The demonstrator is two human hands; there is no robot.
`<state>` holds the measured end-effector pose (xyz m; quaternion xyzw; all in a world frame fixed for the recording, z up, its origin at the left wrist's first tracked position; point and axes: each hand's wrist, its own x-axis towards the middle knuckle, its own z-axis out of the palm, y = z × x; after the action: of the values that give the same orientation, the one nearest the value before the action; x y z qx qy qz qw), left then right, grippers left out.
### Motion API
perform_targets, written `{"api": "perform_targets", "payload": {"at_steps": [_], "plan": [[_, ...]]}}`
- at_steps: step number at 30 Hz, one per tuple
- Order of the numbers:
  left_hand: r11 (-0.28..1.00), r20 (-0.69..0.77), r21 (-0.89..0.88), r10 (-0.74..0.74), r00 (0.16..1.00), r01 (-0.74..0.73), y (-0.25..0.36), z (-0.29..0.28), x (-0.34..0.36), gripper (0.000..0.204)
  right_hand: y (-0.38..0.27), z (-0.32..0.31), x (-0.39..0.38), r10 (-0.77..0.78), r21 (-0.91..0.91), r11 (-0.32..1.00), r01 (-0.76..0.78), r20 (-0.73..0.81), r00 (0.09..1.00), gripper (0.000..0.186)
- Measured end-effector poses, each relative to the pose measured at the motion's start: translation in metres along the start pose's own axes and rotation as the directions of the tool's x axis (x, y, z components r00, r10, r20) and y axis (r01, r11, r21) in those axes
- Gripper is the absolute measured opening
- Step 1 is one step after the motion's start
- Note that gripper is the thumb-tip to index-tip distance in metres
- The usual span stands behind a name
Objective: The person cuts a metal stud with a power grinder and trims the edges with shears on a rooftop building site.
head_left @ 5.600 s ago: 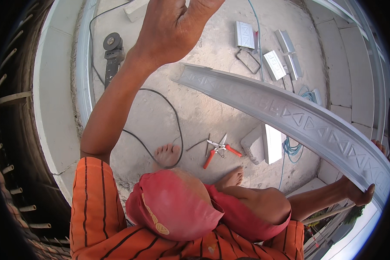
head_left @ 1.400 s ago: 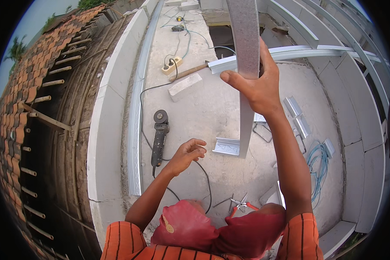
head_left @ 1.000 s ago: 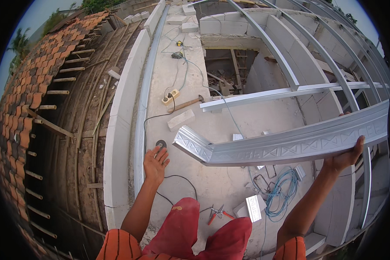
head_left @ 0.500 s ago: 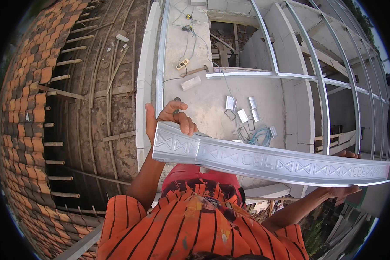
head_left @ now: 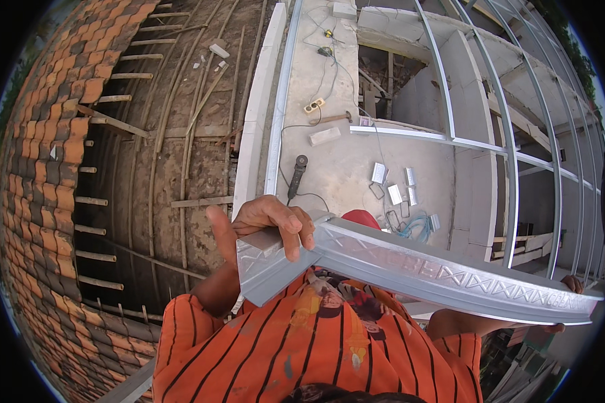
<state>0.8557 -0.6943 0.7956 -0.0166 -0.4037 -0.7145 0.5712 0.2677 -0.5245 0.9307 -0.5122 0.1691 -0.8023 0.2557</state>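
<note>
A silvery metal channel point(head_left: 437, 269) with an embossed pattern lies across in front of my chest, one end left and one end right. Near its left end it is bent at a sharp angle, and the short end piece point(head_left: 265, 269) tilts down toward my body. My left hand point(head_left: 269, 218) is closed over the top of that short piece beside the bend, thumb apart on the left. At the far right, my right hand point(head_left: 573, 283) grips the other end; fingers show above and below the channel, while the palm is hidden behind it.
On the concrete slab ahead lie an angle grinder point(head_left: 298, 176), a hammer point(head_left: 333, 117), a socket strip point(head_left: 314, 105), a white block point(head_left: 325, 136), short metal offcuts point(head_left: 394, 195) and a blue coil point(head_left: 415, 227). Metal framing point(head_left: 507, 154) stands right; an orange tiled roof point(head_left: 47, 168) slopes left.
The channel's left end has folded to a sharper angle, turning down toward me. The channel has come closer to my chest, both hands still on it. The grinder now shows fully.
</note>
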Motion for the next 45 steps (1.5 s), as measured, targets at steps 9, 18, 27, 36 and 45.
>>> {"api": "perform_targets", "payload": {"at_steps": [9, 18, 27, 36, 45], "plan": [[0.986, -0.187, 0.121, -0.091, 0.978, 0.115, 0.032, -0.042, 0.042, 0.084, 0.086, -0.010, 0.033, 0.038, 0.033, 0.999, -0.037, -0.015, 0.999, 0.087], [0.981, -0.391, 0.051, -0.155, 0.907, 0.190, -0.003, -0.110, 0.144, 0.091, 0.231, -0.065, 0.085, 0.240, 0.231, 0.946, -0.229, -0.022, 0.971, 0.085], [0.878, -0.711, -0.033, -0.357, 0.605, 0.478, -0.078, -0.215, 0.308, 0.078, 0.434, -0.165, 0.189, 0.251, -0.227, 0.849, -0.476, -0.619, 0.744, 0.076], [0.849, -0.856, -0.066, -0.318, 0.407, 0.524, -0.093, -0.261, 0.351, 0.075, 0.561, -0.196, 0.222, 0.394, -0.170, 0.773, -0.611, -0.627, 0.673, 0.079], [0.968, -0.711, 0.221, 0.078, 0.699, 0.117, -0.080, -0.239, 0.333, 0.070, 0.584, -0.150, 0.304, 0.403, 0.466, 0.820, -0.332, -0.059, 0.913, 0.086]]}}
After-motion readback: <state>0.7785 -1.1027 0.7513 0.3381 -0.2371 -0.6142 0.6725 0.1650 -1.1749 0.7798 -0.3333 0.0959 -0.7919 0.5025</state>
